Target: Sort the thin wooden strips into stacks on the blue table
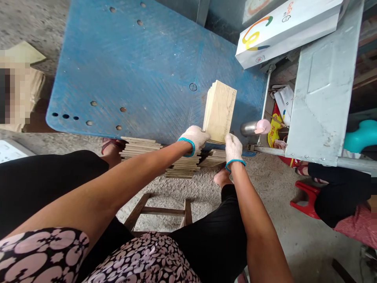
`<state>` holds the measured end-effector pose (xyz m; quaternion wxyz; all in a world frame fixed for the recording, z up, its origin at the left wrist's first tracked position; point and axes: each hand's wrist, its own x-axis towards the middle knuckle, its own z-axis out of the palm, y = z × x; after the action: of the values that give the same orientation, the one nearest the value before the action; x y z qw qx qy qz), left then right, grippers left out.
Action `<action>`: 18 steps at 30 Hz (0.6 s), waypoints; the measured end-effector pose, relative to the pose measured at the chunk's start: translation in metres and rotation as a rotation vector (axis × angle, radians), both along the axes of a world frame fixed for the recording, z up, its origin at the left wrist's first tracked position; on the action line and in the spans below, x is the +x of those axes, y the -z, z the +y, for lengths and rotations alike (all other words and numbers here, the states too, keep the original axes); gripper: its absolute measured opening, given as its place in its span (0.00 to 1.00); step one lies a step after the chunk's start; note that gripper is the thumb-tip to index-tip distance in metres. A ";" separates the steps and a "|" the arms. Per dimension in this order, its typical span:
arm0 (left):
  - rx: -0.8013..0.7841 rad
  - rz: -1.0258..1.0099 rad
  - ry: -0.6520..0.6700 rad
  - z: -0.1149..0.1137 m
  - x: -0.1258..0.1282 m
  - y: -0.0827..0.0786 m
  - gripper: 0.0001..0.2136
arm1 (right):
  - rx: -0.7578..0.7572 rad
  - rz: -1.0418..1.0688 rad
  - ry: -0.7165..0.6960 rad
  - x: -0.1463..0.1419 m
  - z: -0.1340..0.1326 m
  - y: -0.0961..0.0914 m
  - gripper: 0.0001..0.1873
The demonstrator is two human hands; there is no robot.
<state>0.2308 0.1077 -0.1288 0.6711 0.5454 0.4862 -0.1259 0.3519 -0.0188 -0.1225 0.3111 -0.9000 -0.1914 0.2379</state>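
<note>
Board stack: thin wooden boards, slightly fanned, between both hands, over the near edge of the blue worktop; unclear whether resting or lifted
Left hand: gloved in white, clamped on the stack's lower left corner
Right hand: gloved alike, clamped on the lower right corner
Lower board piles: just below that edge, partly hidden by the left forearm
Steel bottle: pink-lidded, right of the stack

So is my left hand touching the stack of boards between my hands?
Touching. The head view shows your left hand with its thumb over the lower left edge of the stack of boards.
</note>
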 end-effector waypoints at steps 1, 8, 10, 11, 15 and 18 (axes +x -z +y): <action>-0.019 -0.017 -0.015 0.001 0.000 -0.005 0.08 | 0.010 0.001 0.001 -0.001 0.000 -0.002 0.18; -0.084 -0.075 0.018 0.013 0.005 -0.033 0.19 | 0.189 0.081 0.108 -0.006 0.006 -0.019 0.16; -0.107 -0.101 -0.013 0.014 0.006 -0.037 0.20 | 0.303 0.171 0.183 -0.007 0.008 -0.017 0.18; -0.123 -0.124 -0.038 0.014 0.007 -0.039 0.20 | 0.361 0.216 0.214 -0.007 0.008 -0.015 0.19; -0.204 -0.215 -0.146 0.017 0.017 -0.047 0.16 | 0.514 0.184 0.244 0.003 0.005 -0.020 0.21; -0.247 -0.240 -0.211 0.022 0.024 -0.057 0.15 | 0.505 -0.002 0.099 0.012 -0.004 -0.040 0.23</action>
<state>0.2547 0.1293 -0.0717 0.7953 0.4162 0.4381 -0.0476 0.3643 -0.0230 -0.0820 0.5369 -0.8023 -0.2009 0.1661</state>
